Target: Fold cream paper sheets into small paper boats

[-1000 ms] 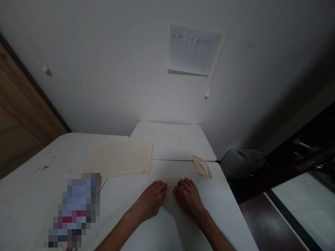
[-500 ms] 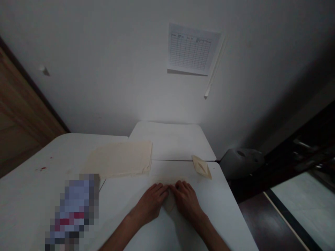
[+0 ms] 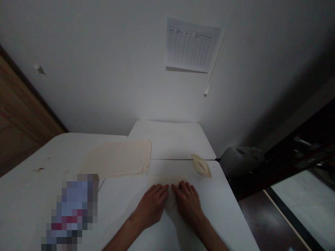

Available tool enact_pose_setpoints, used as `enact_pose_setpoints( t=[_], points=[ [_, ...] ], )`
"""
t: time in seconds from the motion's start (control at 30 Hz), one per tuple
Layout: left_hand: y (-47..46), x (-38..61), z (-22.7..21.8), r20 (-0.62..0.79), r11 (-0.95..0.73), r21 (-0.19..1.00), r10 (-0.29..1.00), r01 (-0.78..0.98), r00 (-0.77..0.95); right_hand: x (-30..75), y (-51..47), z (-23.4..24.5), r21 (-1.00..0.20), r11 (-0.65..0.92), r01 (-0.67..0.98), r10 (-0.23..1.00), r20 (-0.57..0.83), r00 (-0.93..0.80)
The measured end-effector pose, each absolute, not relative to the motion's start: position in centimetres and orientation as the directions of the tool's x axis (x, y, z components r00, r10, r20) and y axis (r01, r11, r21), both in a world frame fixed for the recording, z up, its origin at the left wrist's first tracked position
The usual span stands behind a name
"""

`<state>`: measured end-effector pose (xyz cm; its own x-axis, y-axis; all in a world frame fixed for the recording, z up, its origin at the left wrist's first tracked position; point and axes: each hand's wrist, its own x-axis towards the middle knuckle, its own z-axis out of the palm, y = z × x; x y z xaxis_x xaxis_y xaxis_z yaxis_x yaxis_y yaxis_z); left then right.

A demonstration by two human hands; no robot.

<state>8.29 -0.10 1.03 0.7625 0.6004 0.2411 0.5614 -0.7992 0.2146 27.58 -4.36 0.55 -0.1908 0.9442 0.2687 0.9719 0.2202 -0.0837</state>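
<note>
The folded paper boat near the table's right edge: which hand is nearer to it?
Right. The right hand lies just below and left of the folded paper boat, pressing a paper piece. The left hand lies farther left.

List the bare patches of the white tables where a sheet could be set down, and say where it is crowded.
Bare: the far table behind the paper stack; the left table top between stack and wooden door; the strip between the folded paper boat and the right hand. Crowded: the near middle, where left hand and right hand press a folded sheet.
</note>
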Motion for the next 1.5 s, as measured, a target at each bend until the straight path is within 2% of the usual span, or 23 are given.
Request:
enact_pose_setpoints(
  t=[0.2,0.47,0.97,1.17,1.5],
  points=[
    [-0.1,9.0,1.1,0.291,-0.786,0.197,0.618,0.586,0.730,28.6,-5.0,0.8,-0.115,0.167,0.979,0.952,0.276,-0.130],
    [0.0,9.9,1.4,0.248,-0.760,0.186,0.650,0.623,0.719,30.2,-6.1,1.0,-0.114,0.089,0.989,0.945,0.323,-0.048],
    [-0.2,9.8,0.9,0.251,-0.741,0.194,0.671,0.643,0.698,30.2,-6.0,0.9,-0.148,-0.014,0.989,0.924,0.375,0.070],
    [-0.3,9.8,1.0,0.258,-0.739,0.197,0.673,0.644,0.693,28.7,-5.8,0.9,-0.182,0.133,0.974,0.942,0.330,-0.066],
    [-0.8,9.4,0.0,0.326,-0.698,0.116,0.699,0.707,0.637,30.8,-6.7,0.2,-0.167,0.012,0.986,0.940,0.338,0.046]
  ],
)
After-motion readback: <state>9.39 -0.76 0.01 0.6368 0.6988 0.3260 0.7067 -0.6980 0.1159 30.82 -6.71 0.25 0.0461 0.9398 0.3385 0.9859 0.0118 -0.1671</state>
